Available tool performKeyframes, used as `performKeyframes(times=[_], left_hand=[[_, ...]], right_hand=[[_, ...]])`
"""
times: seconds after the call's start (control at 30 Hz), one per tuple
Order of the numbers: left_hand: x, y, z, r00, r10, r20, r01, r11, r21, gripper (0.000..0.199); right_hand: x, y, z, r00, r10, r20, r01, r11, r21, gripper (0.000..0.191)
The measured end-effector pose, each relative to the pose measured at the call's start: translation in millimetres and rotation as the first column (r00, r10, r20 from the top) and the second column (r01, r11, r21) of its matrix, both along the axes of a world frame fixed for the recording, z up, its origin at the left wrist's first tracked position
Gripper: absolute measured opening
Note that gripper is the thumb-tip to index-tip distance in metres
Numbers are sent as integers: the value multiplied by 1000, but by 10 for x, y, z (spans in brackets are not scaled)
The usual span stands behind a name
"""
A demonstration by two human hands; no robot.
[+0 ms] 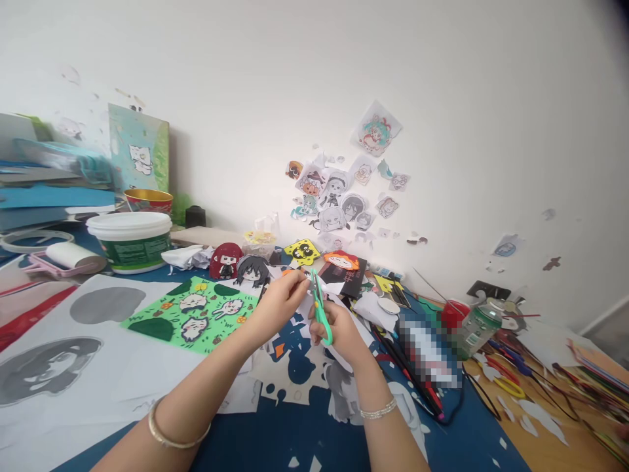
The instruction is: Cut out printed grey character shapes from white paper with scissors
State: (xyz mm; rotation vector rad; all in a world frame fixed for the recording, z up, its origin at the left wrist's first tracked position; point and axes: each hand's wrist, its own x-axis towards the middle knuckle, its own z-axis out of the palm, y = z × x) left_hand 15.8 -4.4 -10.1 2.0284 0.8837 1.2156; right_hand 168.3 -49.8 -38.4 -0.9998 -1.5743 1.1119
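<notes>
My right hand [334, 328] is closed round the handles of a pair of mint-green scissors [321, 313], whose blades point up and away from me. Close to the blades, my left hand [289, 294] has its fingers pinched together; what they hold is too small and hidden to make out. Below both hands lies a sheet of cut-out scrap paper [275, 373] with holes in it, among loose clippings. Left of my left hand is a bright green sheet [171, 308] with white cartoon animals. Behind my hands stand a red-haired paper figure [227, 261] and a black-haired one [253, 270].
A white-lidded tub [130, 242] stands at the left, beside a paper roll [76, 257]. Large printed sheets [128, 367] cover the table's left side. At the right are a green-labelled jar [484, 324], a red cup [452, 314], pens and yellow-handled scissors [508, 387]. Paper drawings hang on the wall.
</notes>
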Motion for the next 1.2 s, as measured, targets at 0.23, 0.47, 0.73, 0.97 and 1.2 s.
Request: performKeyframes(times=[0.23, 0.47, 0.73, 0.97, 1.2], left_hand=[[-26, 32, -9, 999, -33, 10, 33, 999, -17, 25], [-85, 20, 56, 992, -113, -59, 112, 993, -24, 26], [-139, -13, 129, 984, -161, -80, 159, 987, -31, 27], [-133, 19, 87, 983, -168, -78, 166, 986, -35, 26], [-127, 46, 63, 986, -156, -58, 153, 987, -56, 26]], right_hand=[[18, 4, -13, 999, -6, 33, 7, 1000, -27, 17], [25, -12, 2, 998, -19, 62, 22, 999, -41, 19], [17, -24, 26, 998, 11, 56, -7, 998, -61, 26], [35, -25, 28, 998, 37, 56, -34, 998, -47, 27], [34, -33, 31, 996, -11, 85, 16, 998, -53, 26]])
